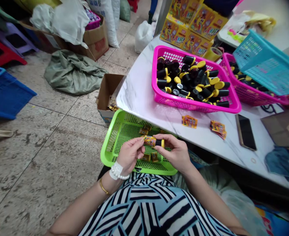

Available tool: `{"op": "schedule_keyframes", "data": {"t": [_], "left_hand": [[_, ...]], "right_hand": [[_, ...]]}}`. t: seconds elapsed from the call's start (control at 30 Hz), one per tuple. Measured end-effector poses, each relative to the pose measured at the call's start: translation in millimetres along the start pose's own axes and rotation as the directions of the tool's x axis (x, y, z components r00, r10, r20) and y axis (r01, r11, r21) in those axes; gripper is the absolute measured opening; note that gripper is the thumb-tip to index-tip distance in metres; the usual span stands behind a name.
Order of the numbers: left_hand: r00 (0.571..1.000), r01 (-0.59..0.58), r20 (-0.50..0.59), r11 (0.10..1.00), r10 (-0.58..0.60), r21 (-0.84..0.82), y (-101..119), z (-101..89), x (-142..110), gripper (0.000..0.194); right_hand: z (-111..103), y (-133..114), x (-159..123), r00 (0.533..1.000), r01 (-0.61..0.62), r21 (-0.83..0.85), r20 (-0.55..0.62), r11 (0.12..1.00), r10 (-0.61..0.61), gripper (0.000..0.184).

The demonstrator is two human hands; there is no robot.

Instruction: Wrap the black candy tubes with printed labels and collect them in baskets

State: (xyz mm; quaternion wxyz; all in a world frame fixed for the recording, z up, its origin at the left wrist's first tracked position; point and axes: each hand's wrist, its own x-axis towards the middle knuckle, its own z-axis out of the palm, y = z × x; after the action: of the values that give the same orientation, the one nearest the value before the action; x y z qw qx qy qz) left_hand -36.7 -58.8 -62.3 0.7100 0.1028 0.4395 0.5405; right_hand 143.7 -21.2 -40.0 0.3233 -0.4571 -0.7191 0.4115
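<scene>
Over the green basket [107, 144], both hands meet at one small black canister [158, 143] with a yellow cap. My right hand [178, 153] is closed round its capped end. A yellow-orange printed label sleeve [149, 140] covers the other end, pinched between the thumb and fingers of my left hand [131, 153]. The canister lies roughly level, cap to the right. Below the hands, several small yellow-printed pieces [154, 157] rest in the green basket. On the table, loose label sleeves [189, 121] and a small stack of labels [218, 129] lie flat.
On the marble-patterned table [139, 88], a pink basket [196, 108] holds many black canisters with yellow caps. A second pink basket [254, 93] sits under a tilted blue basket [269, 65]. A phone [246, 131] and printed boxes [188, 29] are there too. An open carton [110, 87] stands left.
</scene>
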Motion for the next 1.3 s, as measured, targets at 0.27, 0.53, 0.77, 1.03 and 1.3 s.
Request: {"op": "schedule_keyframes", "data": {"t": [0.27, 0.53, 0.77, 1.03, 1.3], "left_hand": [[0.974, 0.12, 0.182, 0.987, -0.137, 0.103, 5, -11.5, 0, 0.037], [0.982, 0.058, 0.167, 0.978, -0.092, 0.199, -3, -7.6, 16, 0.028], [0.973, 0.16, 0.165, 0.987, -0.163, 0.034, -3, 2.0, 23, 0.04], [0.951, 0.23, 0.197, 0.972, -0.236, 0.053, -12, 11.2, 28, 0.042], [0.925, 0.311, 0.168, 0.934, -0.34, 0.176, -9, -5.8, 28, 0.047]], "right_hand": [[1, -2, -1, 0.983, 0.175, -0.034, 0.064, 0.984, -0.172, 0.033], [1, 7, -10, 0.987, 0.149, -0.08, 0.075, 0.986, -0.143, 0.042], [7, 14, -18, 0.977, 0.064, 0.063, -0.207, 0.996, -0.05, 0.036], [13, 27, -12, 0.98, 0.108, -0.043, -0.165, 0.993, -0.114, 0.025], [3, 34, -16, 0.987, 0.11, -0.062, -0.11, 0.992, -0.116, 0.035]]}}
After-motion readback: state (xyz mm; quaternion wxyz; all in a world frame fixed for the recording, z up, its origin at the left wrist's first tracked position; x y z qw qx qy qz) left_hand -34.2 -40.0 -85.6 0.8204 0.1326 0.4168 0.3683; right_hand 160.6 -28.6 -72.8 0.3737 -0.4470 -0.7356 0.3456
